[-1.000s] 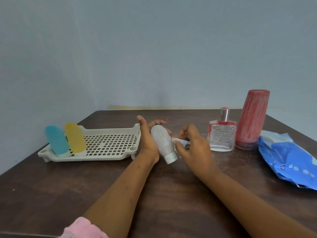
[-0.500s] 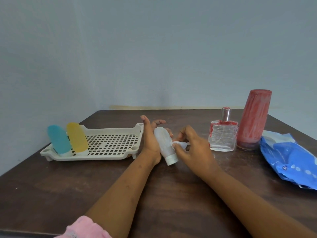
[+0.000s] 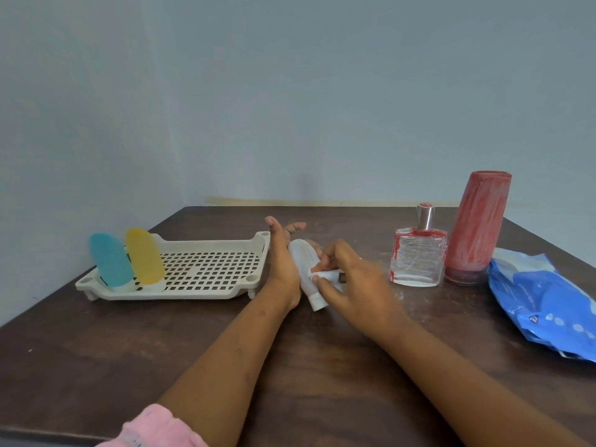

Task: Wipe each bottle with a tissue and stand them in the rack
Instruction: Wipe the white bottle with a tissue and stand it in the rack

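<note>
My left hand (image 3: 283, 262) holds a small white squeeze bottle (image 3: 303, 269) tilted, cap end towards me, just right of the rack. My right hand (image 3: 348, 279) pinches a crumpled white tissue (image 3: 322, 275) against the bottle's side. A cream slotted rack (image 3: 200, 269) lies on the table's left half, with a blue bottle (image 3: 109, 266) and a yellow bottle (image 3: 145, 258) standing at its left end. A clear glass perfume bottle (image 3: 417, 259) with red smears and a tall red bottle (image 3: 477, 224) stand to the right.
A blue tissue pack (image 3: 548, 301) lies at the table's right edge. The dark wooden table (image 3: 96, 366) meets a pale wall behind. A pink sleeve (image 3: 154, 427) shows at the bottom.
The right hand with the tissue has slid down along the white bottle towards its cap. The left hand and bottle have shifted slightly.
</note>
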